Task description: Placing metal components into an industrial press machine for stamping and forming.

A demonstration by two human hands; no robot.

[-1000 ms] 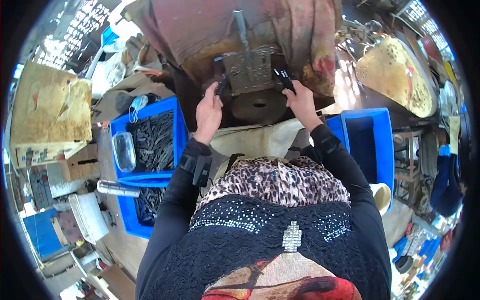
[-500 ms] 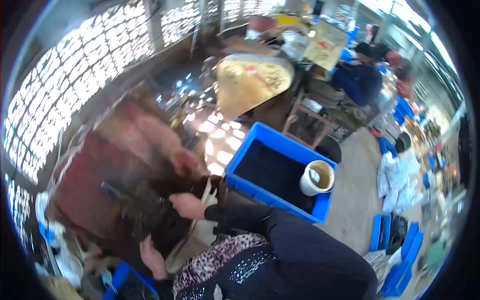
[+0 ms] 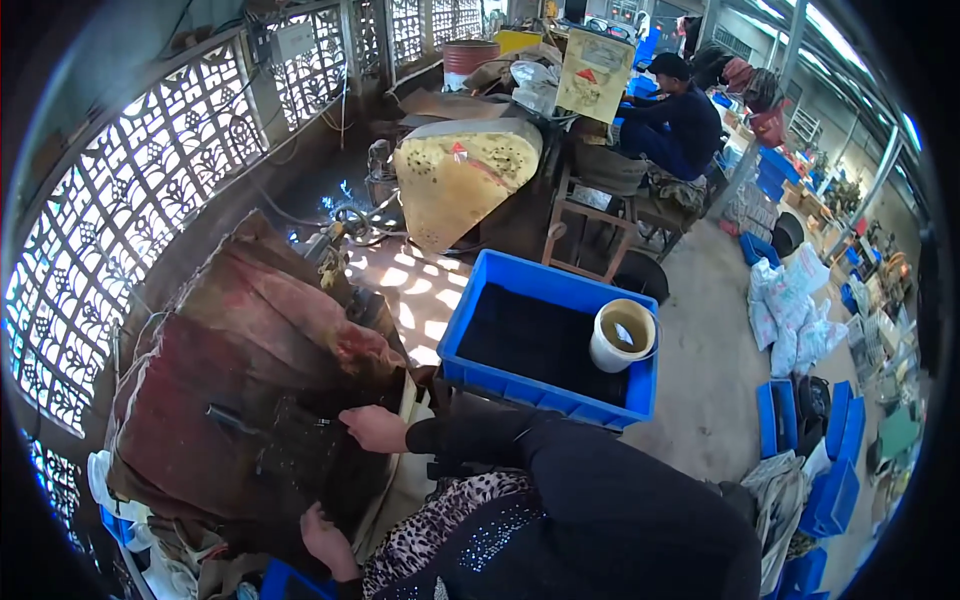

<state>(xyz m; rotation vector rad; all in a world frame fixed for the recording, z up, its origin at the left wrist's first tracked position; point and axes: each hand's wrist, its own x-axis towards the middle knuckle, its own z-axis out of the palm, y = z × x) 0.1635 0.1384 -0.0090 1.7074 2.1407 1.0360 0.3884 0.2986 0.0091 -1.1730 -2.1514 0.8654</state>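
Note:
My right hand (image 3: pixel 376 429) reaches in from the right, fingers pinched together, with a small shiny metal piece (image 3: pixel 322 422) at their tips. Lower down, my left hand (image 3: pixel 326 540) is apart from it, fingers loosely parted, and seems to hold nothing. Both are at the near side of a dark, dirty work area (image 3: pixel 300 465) strewn with pale specks. A stained reddish-brown cloth (image 3: pixel 215 370) drapes over and around this area. Left of the metal piece, a short dark metal rod (image 3: pixel 228 416) sticks out.
Right of my hands stands a blue crate (image 3: pixel 550 393) with dark contents and a white bucket (image 3: pixel 605 350) in it. Beyond is a yellowish machine guard (image 3: pixel 450 185). A person (image 3: pixel 680 120) sits working farther back. White sacks (image 3: pixel 795 300) and blue bins (image 3: pixel 830 490) line the right.
The view has steadied from a blur and shifted slightly, so the crate and background sit a little farther left. My left hand has moved slightly lower and rightward in the picture; the right stays pinched.

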